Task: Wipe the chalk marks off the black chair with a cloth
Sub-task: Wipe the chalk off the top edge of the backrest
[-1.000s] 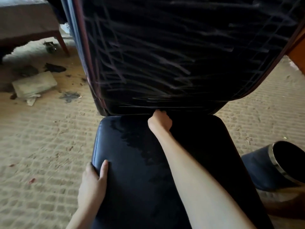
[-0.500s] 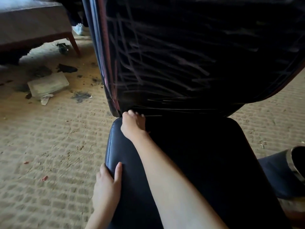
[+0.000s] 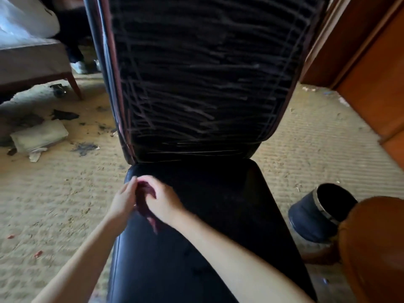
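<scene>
left hand (image 3: 123,199) and right hand (image 3: 162,201) together, both pinching a dark reddish cloth (image 3: 145,202) over the chair seat (image 3: 218,204)'s front-left edge | refold to a clean face, probably | beyond seat: backrest (image 3: 196,84) covered in chalk marks (image 3: 192,110), wipe along strokes

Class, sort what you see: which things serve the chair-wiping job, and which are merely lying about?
Job: black leather chair; pale chalk marks; dark reddish cloth; left hand; right hand.

Lying about: dark round bin; pale folded fabric; black scrap.
</scene>
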`<action>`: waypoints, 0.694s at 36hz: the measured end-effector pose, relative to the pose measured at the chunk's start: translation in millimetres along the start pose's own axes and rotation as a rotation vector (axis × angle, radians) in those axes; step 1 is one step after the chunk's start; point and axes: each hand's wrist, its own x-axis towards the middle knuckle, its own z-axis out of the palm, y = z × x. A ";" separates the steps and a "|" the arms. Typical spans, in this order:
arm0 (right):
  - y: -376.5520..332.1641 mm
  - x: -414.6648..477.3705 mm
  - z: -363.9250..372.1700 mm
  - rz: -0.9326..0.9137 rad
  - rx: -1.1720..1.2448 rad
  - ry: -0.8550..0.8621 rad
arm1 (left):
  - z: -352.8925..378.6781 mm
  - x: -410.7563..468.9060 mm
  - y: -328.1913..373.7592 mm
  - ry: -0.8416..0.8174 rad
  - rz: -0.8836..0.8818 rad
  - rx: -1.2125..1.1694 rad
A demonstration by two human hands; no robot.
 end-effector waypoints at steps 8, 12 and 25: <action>-68.6 -34.1 -104.6 0.070 -0.117 0.120 | 47.0 -226.9 199.9 -0.231 0.274 -0.101; -89.4 -54.2 -134.0 0.121 -0.208 0.120 | 48.2 -272.5 236.7 -0.162 0.359 -0.070; -156.9 -111.6 -161.2 0.043 -0.232 0.258 | 34.7 -353.3 273.8 -0.458 0.233 -0.061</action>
